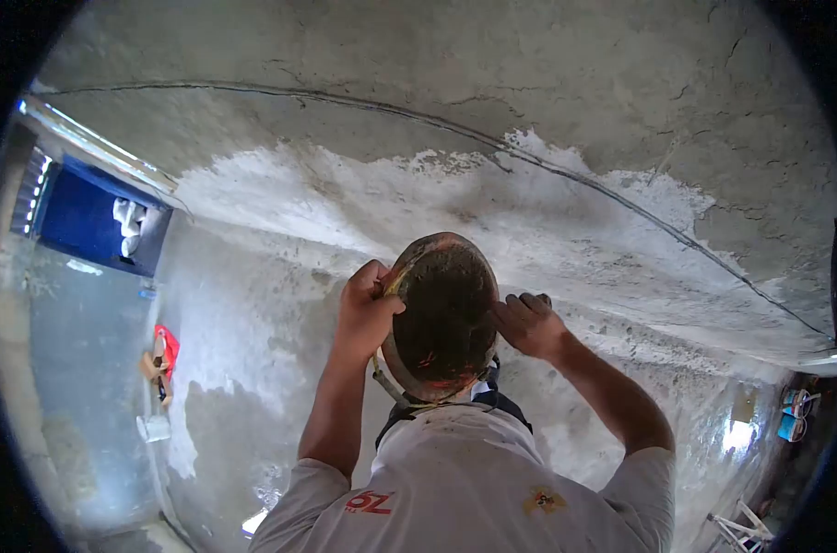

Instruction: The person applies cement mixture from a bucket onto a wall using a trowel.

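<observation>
A round, worn bucket [398,361] is tipped so that its dark, dirty inside faces me, in front of my chest. Fingers of my left hand [367,309] are wrapped round its left rim, with the thumb over the edge. On the opposite side, my right hand [527,324] is closed in a fist against the right rim. A small dark end shows by its curled fingers, but what it grips is hidden. A strap-like handle [386,385] hangs at the bucket's lower left.
Ahead rises a grey plastered wall [566,74] with patchy white areas and a cable [418,117] strung across it. To the left are a blue opening [96,212], a red item [167,348] and a white container [153,428]. A white frame [743,527] stands lower right.
</observation>
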The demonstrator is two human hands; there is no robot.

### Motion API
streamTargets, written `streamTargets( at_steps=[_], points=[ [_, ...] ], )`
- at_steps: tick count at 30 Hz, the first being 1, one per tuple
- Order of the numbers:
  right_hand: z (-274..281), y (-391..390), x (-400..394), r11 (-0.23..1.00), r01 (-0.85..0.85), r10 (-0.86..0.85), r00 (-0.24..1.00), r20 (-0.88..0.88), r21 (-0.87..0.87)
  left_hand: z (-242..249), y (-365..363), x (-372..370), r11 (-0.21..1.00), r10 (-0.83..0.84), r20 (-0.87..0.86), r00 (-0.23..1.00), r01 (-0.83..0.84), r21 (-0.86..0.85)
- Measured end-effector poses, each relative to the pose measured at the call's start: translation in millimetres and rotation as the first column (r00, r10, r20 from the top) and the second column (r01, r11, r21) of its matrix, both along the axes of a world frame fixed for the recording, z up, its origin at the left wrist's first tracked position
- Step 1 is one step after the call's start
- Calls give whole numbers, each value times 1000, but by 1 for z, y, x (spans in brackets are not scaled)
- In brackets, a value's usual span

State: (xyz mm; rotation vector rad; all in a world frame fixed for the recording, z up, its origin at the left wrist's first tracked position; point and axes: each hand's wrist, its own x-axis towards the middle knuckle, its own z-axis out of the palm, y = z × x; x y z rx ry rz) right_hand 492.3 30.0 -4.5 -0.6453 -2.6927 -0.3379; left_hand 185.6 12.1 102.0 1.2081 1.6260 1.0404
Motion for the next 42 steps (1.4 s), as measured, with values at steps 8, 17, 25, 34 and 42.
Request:
streamTargets(
  at_steps=[8,17,25,34,42],
  points=[
    [-4,-34,8,820,119,-360,868,-343,-559,7,-11,20,997,55,-39,998,-57,-57],
    [46,-40,60,825,297,-548,633,-547,-481,20,-13,37,988,101,370,923,-138,75],
    [49,-47,78,804,344,-589,573,-569,-485,28,-7,44,989,53,399,915,-104,109],
    [56,-47,72,798,354,-600,543,-587,-488,25,-1,33,995,70,298,952,-88,48],
    [107,-18,101,844,367,-536,530,-657,-391,25,1,23,995,9,369,929,-47,92]
  ],
)
